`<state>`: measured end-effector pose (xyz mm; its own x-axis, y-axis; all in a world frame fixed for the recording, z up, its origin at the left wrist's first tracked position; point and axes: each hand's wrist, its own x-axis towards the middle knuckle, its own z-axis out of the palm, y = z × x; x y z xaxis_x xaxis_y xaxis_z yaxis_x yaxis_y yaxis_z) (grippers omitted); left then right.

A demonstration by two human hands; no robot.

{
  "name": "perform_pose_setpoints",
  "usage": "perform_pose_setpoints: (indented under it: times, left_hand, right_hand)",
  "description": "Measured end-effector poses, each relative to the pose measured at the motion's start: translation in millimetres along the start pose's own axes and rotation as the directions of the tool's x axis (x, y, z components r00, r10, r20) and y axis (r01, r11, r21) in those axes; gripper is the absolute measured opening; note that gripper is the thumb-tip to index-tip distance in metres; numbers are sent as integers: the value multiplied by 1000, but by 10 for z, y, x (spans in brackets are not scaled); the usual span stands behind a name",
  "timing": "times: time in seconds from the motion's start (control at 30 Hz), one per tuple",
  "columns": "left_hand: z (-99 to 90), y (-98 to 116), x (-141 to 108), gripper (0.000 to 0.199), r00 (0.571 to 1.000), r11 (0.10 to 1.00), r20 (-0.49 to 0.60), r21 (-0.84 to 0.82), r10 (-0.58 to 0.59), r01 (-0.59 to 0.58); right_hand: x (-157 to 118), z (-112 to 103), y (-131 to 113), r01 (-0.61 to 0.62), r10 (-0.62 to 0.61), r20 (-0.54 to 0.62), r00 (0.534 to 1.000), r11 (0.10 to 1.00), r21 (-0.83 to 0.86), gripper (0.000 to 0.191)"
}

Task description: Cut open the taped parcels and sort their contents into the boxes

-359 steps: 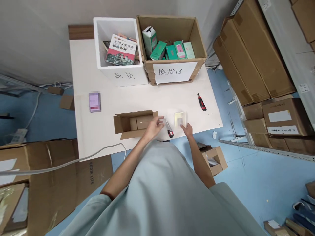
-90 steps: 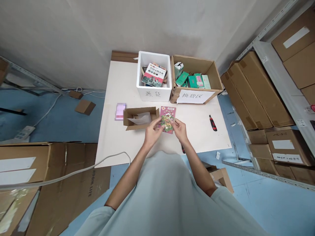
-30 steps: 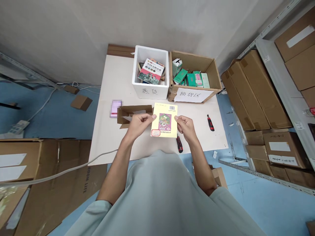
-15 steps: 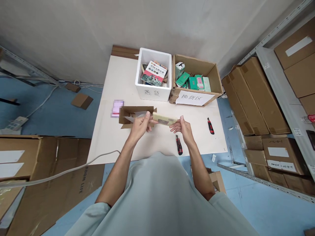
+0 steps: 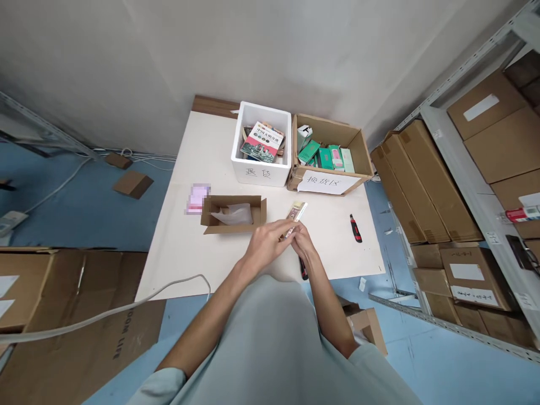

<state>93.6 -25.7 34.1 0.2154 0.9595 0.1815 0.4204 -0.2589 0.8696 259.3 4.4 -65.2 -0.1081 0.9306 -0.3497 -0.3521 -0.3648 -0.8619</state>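
Note:
A small flat package (image 5: 297, 210) stands tilted above the table, its lower end between my two hands. My right hand (image 5: 302, 241) grips that lower end. Across it lies my left hand (image 5: 266, 242), fingers stretched toward the right hand and touching the package. To the left, an open cardboard box (image 5: 234, 228) holds translucent wrapping (image 5: 237, 214). Partly hidden below my right hand is a red and black cutter (image 5: 304, 270).
Behind are a white foam box (image 5: 260, 173) with books and a cardboard box (image 5: 358, 179) of green packets. Another cutter (image 5: 355, 229) lies at the right. A pixelated pink item (image 5: 197, 199) and a cable (image 5: 169, 290) are at the left.
The package has turned from lying sideways between both hands to pointing up and away. My hands have come together, the left one moving right and over the package. The view has shifted slightly.

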Motion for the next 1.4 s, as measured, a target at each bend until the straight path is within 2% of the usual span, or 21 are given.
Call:
perform_pose_setpoints:
  times: [0.1,0.2,0.33,0.4,0.47,0.53,0.6,0.67,0.73,0.77,0.83,0.9,0.93,1.0,1.07,1.13,1.2,1.27,1.4]
  left_hand:
    - [71,-161,-45,44,991,990,18,-46,-136,136]
    - [124,-503,-174,50,953,939,9,-166,-304,302]
    - [257,-1017,-504,68,830,791,98,-258,-549,554]
    - [310,-1188,-658,85,772,725,174,-265,-612,635]
    - [293,-1268,-703,98,739,677,236,-297,-631,674]
    - [162,-1255,-566,104,753,672,237,-344,-614,656]
    - [-89,-1149,-230,100,807,718,166,-382,-566,582]
    - [-419,-948,245,85,876,808,18,-377,-482,452]
    - [-755,-673,741,63,912,894,-194,-348,-362,281]
    - [-900,-524,956,57,912,929,-296,-320,-283,185]
    - [-1105,-254,1264,48,857,970,-498,-241,-133,10]
    - [-1165,-95,1382,43,819,983,-573,-168,-34,-77]
    - [-1140,-78,1376,41,817,986,-577,-143,-11,-88]
    - [-1006,-187,1262,38,841,992,-540,-118,-22,-50]
    - [-822,-457,1056,37,866,993,-489,-99,-101,60]
    - [-673,-815,796,39,856,970,-461,-49,-233,237]
    - [-627,-1176,511,42,807,907,-476,47,-349,420]
    - [-702,-1483,233,49,734,838,-535,85,-418,539]
    - [-1050,-1889,-187,69,589,755,-675,70,-445,651]
  right_hand:
    - [-141,-87,74,-26,26,0,1000,1000,-5,55]
    - [-382,-256,222,-100,95,-72,993,993,-66,60]
    - [-668,-491,607,-261,231,-183,955,952,-160,72]
    - [-719,-548,761,-302,262,-192,946,927,-224,71]
    - [-663,-530,783,-295,253,-186,950,920,-259,69]
    - [-479,-414,614,-233,195,-161,967,937,-262,69]
    - [-178,-197,245,-130,105,-112,988,960,-249,72]
    - [183,87,-272,-19,5,-60,998,969,-247,79]
    - [524,373,-827,148,-155,-23,988,971,-189,87]
    - [665,495,-1074,231,-233,2,973,962,-145,87]
    - [867,655,-1426,367,-364,46,930,926,-90,83]
    - [966,679,-1524,435,-430,69,900,896,-91,75]
    - [984,640,-1470,437,-430,79,899,893,-107,71]
    - [974,483,-1191,350,-341,84,936,921,-168,65]
    - [911,268,-769,163,-157,46,987,955,-246,60]
    - [805,53,-322,-34,27,-27,999,954,-298,54]
    - [683,-122,52,-157,142,-71,987,935,-317,51]
    - [588,-246,308,-247,229,-95,969,913,-324,50]
    - [607,-352,484,-310,294,-98,951,893,-327,62]
